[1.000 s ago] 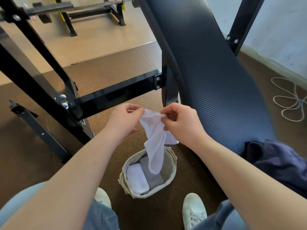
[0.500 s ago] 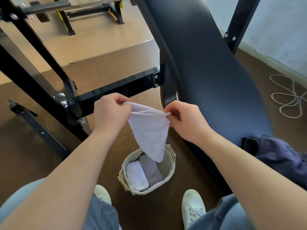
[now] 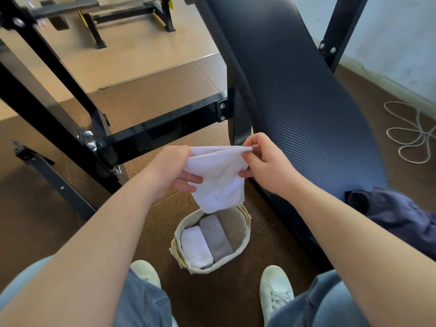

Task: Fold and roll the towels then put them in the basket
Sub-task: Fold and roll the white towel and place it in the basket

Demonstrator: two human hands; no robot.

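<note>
A black metal frame (image 3: 70, 128) slants across the floor at the left, its crossbar running behind the hands. The left hand (image 3: 169, 171) grips one top corner of a white towel (image 3: 217, 178), lower fingers stretched under the cloth. The right hand (image 3: 266, 166) pinches the other corner, so the towel hangs in the air between them. A dark padded bench (image 3: 295, 90) rises beside the right hand, a dark blue cloth (image 3: 401, 218) on its near end. A white cord (image 3: 410, 135) lies looped on the floor beyond. Below the towel stands a basket (image 3: 212, 270) holding a rolled white towel (image 3: 195, 246) beside a rolled grey towel (image 3: 215, 237)
</note>
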